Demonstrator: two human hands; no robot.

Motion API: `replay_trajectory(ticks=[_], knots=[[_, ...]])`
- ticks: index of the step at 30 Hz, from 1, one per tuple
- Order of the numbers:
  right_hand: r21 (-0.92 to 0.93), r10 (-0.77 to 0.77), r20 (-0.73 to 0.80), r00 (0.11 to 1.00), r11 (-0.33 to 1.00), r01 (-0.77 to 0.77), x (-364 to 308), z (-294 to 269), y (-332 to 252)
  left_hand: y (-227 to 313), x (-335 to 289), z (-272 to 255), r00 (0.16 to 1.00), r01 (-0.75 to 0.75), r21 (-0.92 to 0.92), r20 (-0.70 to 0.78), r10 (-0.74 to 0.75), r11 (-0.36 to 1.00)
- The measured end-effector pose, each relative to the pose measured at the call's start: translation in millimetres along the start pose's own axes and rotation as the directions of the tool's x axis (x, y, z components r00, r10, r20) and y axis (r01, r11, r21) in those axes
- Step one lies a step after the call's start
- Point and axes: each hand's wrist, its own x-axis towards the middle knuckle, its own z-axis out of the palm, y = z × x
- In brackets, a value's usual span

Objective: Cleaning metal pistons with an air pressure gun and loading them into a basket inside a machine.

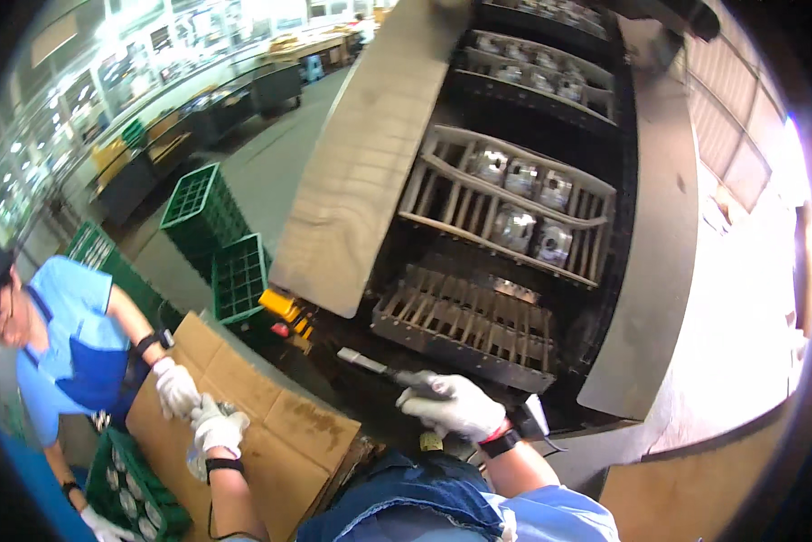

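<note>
My left hand (218,428), in a white glove, is closed over the cardboard (270,406) at lower left. Its fingers curl round a shiny metal part (196,462), which they mostly cover. Right beside it, nearly touching, is a co-worker's gloved hand (176,388). In front of the machine my right hand (455,406), also gloved, grips a dark-handled tool (370,363) whose flat pale end points up and left; its exact kind cannot be made out. Beyond that hand lies the nearest slotted metal rack (464,330).
Farther racks (596,217) in the machine hold several shiny metal parts (519,226). Steel side panels (361,172) flank them. A yellow control box (281,305) sits at the left corner. Green crates (239,280) stand behind; another crate (166,506) with parts is beside the co-worker (71,334).
</note>
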Motion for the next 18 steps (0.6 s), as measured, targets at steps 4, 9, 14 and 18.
replay_trajectory(ticks=[4,9,14,18], knots=[[0.104,-0.116,-0.523,0.844,0.975,0.198,-44.8,-84.6,-12.7,59.0,-18.4,-32.6,0.874,-0.420,-0.088,-0.307,0.377,0.903],[-0.017,-0.082,-0.886,0.456,0.989,0.145,-102.5,-155.1,-17.0,219.5,-72.2,-39.8,0.129,-0.975,0.035,-0.717,0.685,0.220],[0.046,-0.078,-0.877,0.473,0.968,0.246,-117.4,-184.2,1.5,382.8,-166.1,-34.2,0.060,-0.996,0.025,-0.495,0.867,0.083],[0.077,-0.072,-0.830,0.553,0.967,0.242,-116.5,-188.8,-1.7,475.1,-193.8,-22.6,0.235,-0.971,0.001,-0.151,0.960,0.238]])
